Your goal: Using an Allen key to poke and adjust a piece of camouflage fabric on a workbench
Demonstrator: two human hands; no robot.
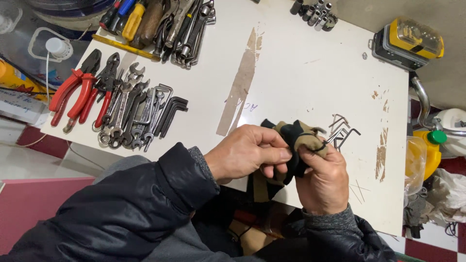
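Both my left hand (247, 153) and right hand (323, 179) pinch the rag (296, 140) tight (hex keys (342, 131) beside), best kept bunched for firm wiping.

Left hand (245, 153) and right hand (326, 179) gripping a black and tan cloth (297, 140) over a white bench (291, 73), hex keys (342, 130) just beside, pliers (80, 90) and wrenches (131, 114) far left

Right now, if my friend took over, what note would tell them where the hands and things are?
Left hand: pinching the black and tan cloth.
Right hand: gripping the same cloth from below.
Hex keys lie on the white table just behind the cloth.
Wrenches and red pliers are laid out at far left.
Done or left: cannot tell.
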